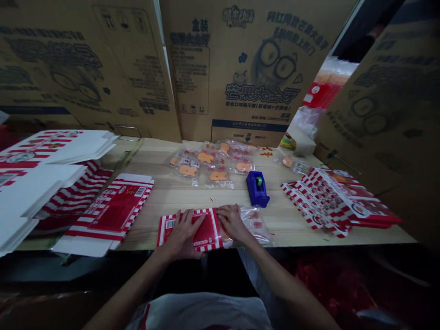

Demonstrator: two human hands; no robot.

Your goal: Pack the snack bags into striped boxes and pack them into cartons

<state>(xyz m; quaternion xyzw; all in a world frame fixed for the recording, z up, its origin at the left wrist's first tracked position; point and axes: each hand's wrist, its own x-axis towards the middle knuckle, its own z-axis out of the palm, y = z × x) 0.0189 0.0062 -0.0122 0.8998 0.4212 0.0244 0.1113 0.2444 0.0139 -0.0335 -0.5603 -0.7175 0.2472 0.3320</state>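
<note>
A red-and-white striped cardboard box (208, 229) lies flat near the table's front edge. My left hand (182, 236) spans it from above, fingertips by the far edge and thumb over the near edge. At the box's right end, my right hand (233, 224) has bent fingers on a clear plastic candy packet (256, 223). The packet's left part is hidden under that hand and beside the box. Just beyond stands a blue tape dispenser (257, 190). Several clear packets with orange and red candies (218, 175) lie further back.
On the left are stacked striped boxes (113, 206) and white-flapped cartons (44, 172). Filled striped boxes (337, 197) lean in a pile at the right. Large brown cartons (240, 68) wall off the table's back. One loose packet (295, 164) lies at the back right.
</note>
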